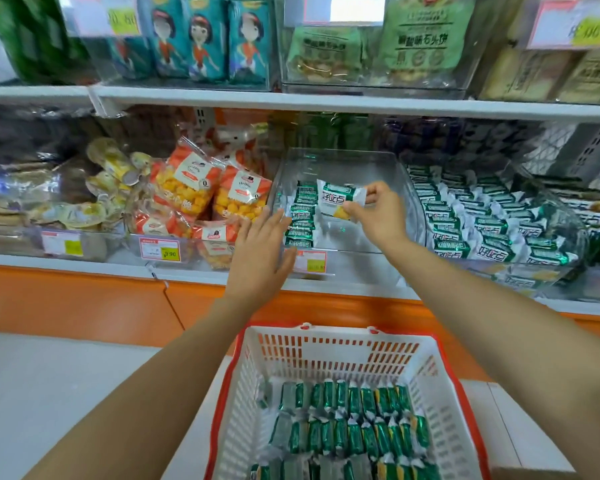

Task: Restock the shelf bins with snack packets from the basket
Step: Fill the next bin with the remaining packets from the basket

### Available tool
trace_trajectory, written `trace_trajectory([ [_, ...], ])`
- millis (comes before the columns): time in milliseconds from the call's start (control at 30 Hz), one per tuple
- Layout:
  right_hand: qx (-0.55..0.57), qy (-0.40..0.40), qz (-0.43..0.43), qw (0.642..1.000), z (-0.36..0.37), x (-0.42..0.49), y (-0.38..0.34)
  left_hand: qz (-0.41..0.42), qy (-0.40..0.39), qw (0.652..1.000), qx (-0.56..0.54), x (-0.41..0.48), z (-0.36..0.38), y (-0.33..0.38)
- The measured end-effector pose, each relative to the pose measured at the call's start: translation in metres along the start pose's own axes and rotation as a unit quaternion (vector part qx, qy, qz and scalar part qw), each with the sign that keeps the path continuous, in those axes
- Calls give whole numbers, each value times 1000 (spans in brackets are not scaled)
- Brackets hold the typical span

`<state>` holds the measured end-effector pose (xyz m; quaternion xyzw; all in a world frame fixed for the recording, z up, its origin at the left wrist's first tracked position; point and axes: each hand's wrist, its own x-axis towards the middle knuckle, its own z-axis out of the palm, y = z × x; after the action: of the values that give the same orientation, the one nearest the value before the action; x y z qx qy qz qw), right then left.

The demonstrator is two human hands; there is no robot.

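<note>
Bin [361,154] — R hand [378,212] pinches pkt [338,199] (fingers [373,195] curled)

Both bare forearms reach forward from the lower edge. Left hand [260,252]: fingers straight and slightly spread, palm down, holding nothing. Right hand [378,213]: thumb and fingers pinch a packet [338,199] by its right end; the partly hidden fingertips appear curled.

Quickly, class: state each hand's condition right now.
Left hand: open, holding nothing.
Right hand: pinching a green snack packet at the clear bin.
</note>
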<state>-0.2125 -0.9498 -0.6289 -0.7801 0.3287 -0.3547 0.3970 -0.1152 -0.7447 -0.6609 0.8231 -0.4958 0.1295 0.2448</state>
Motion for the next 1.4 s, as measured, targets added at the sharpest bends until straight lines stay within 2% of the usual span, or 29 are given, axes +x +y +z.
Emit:
trace_trajectory([
  [133,-120,-1,62,991,12,35,19,12,3,994,110,14,21,-15],
  [333,-217,-37,113,969,33,71,46,31,46,995,77,15,46,-26],
  [533,-231,-45,120,965,57,98,60,44,93,992,74,17,58,-30],
  [867,-263,-40,118,957,65,111,71,35,116,989,88,19,65,-32],
  [1167,-232,-46,103,966,48,99,58,22,62,993,99,14,54,-27],
  [1267,-208,-32,65,975,40,90,46,17,41,994,102,12,48,-22],
  [1400,-95,-44,-14,994,32,65,26,-1,8,992,124,4,38,-16],
])
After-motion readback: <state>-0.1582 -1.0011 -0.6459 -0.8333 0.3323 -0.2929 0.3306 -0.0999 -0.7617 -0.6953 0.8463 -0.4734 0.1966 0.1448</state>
